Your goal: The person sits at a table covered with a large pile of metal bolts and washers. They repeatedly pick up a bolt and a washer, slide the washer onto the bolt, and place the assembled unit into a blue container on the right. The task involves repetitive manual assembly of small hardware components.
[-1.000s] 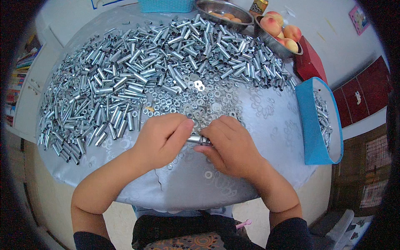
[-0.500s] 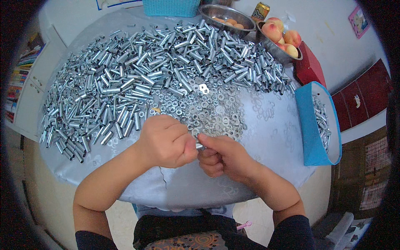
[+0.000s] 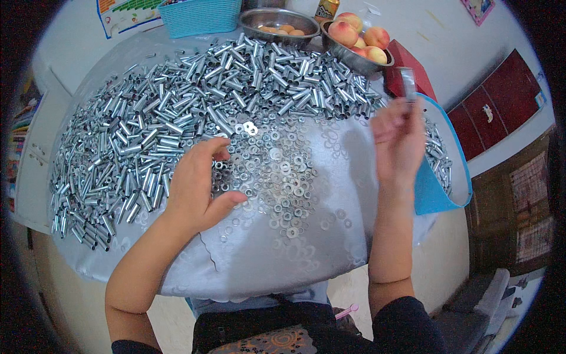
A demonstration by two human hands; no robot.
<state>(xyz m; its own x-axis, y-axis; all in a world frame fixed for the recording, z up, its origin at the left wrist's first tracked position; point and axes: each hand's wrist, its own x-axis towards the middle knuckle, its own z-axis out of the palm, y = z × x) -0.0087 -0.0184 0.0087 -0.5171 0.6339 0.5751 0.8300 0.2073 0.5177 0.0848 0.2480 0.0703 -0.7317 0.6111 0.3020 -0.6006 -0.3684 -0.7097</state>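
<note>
My right hand [image 3: 398,141] is raised at the right, beside the near wall of a blue fabric bin [image 3: 433,192]. A silver metal tube [image 3: 408,84] sticks up from its closed fingers; motion blurs both. In the bin lie several slim metal pieces [image 3: 437,150]. My left hand [image 3: 197,186] is over the table, thumb and fingers apart and nothing between them. Close to its fingertips are loose nuts [image 3: 249,192] and flat washers [image 3: 288,203]. Beyond and left of it spreads a big heap of silver metal tubes [image 3: 177,109].
A light patterned cloth [image 3: 247,265] covers the round table. Along the far edge stand a light-blue basket [image 3: 197,19], a steel bowl of eggs [image 3: 280,26], a drink can [image 3: 326,10] and a bowl of peaches [image 3: 358,44]. A red box [image 3: 407,59] sits behind the bin.
My hands, earlier together around a metal tube, have parted. The right has swung up and right toward the bin with the tube; the left has opened and moved slightly left. The view has shifted.
</note>
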